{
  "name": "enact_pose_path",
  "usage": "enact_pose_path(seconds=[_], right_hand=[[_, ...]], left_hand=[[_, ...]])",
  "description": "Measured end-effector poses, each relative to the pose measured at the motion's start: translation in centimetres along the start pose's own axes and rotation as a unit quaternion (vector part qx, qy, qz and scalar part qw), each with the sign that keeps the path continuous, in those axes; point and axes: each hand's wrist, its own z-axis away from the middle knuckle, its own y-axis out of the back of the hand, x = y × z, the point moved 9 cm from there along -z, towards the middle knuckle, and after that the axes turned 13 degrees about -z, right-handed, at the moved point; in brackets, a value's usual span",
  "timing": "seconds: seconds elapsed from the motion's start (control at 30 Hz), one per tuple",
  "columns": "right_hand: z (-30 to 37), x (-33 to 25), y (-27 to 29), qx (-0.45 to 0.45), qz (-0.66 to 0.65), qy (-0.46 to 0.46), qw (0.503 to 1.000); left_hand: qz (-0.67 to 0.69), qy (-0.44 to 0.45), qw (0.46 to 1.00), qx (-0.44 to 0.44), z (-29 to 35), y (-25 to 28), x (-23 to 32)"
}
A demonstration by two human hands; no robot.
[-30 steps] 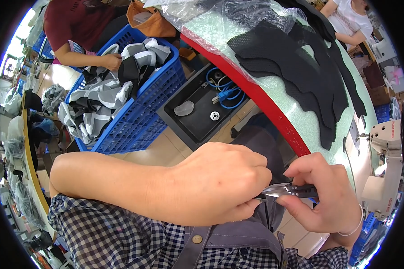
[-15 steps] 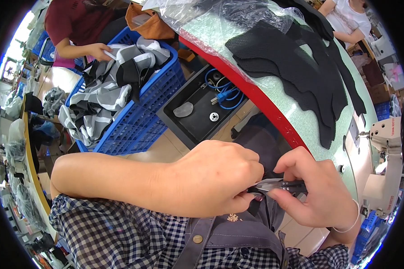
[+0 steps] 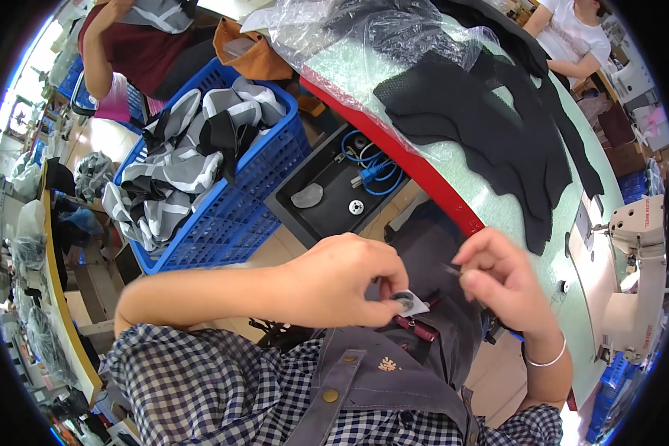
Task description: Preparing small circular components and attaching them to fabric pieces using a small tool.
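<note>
My left hand (image 3: 342,279) is over my lap, thumb and fingers pinching a small white piece with a dark round part (image 3: 407,301); its exact kind is too small to make out. Apart from it, to the right, my right hand (image 3: 507,284) has its fingers curled round the thread snips. Only a dark, blurred tip of the snips (image 3: 451,269) shows past the fingers; the rest is hidden in the hand. Just below the white piece, a dark red slim object (image 3: 418,327) pokes out at the grey apron (image 3: 394,383).
A pale green table (image 3: 461,167) with a red edge carries black mesh cut pieces (image 3: 476,119) and clear plastic film (image 3: 312,44). At right stands a sewing machine (image 3: 635,275). A blue crate (image 3: 227,223) of grey fabric and a black drawer (image 3: 312,215) lie ahead; co-workers sit beyond.
My hands have moved apart: the snips were at the left hand's fingertips, now they are away to the right. The white piece has come into view. A co-worker has lifted grey fabric from the crate.
</note>
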Motion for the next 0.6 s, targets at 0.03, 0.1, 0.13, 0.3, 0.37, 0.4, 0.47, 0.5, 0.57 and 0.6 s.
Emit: enact_pose_path(seconds=[0.03, 0.1, 0.13, 0.3, 0.37, 0.4, 0.47, 0.5, 0.57, 0.6], right_hand=[[-0.1, 0.9, 0.3, 0.003, 0.050, -0.008, 0.999], [0.0, 0.7, -0.1, 0.014, 0.119, 0.030, 0.992], [0.0, 0.3, -0.4, 0.025, 0.190, 0.064, 0.979], [-0.6, 0.7, -3.7, -0.008, 0.164, 0.198, 0.966], [-1.3, 2.9, -3.6, -0.029, 0.075, 0.108, 0.991], [-1.3, 3.1, -3.5, -0.030, 0.076, 0.107, 0.991], [-1.1, 4.3, -3.0, -0.025, 0.122, 0.085, 0.989], [-1.2, 5.2, -3.0, -0.031, 0.125, 0.078, 0.989], [-1.5, 9.5, -0.2, 0.083, -0.021, -0.045, 0.995], [-2.2, 11.5, 0.7, 0.093, -0.009, -0.063, 0.994]], left_hand=[[0.034, 0.031, 0.999, 0.005, 0.2, 0.0, -1.1], [0.036, 0.054, 0.998, 0.012, 0.6, 0.0, -2.3], [0.057, 0.105, 0.993, 0.012, 0.9, 0.0, -3.3], [0.195, 0.124, 0.972, 0.038, 1.1, -2.0, -4.6], [0.209, 0.126, 0.969, 0.043, 1.2, -2.4, -5.0], [0.204, 0.127, 0.970, 0.036, 1.4, -2.5, -5.3], [0.209, 0.132, 0.968, 0.033, 1.9, -3.2, -6.2], [0.217, 0.157, 0.963, 0.023, 2.3, -3.8, -7.1], [0.232, 0.182, 0.956, 0.018, 2.8, -4.5, -8.4], [0.238, 0.189, 0.952, 0.033, 3.0, -4.4, -8.9]])
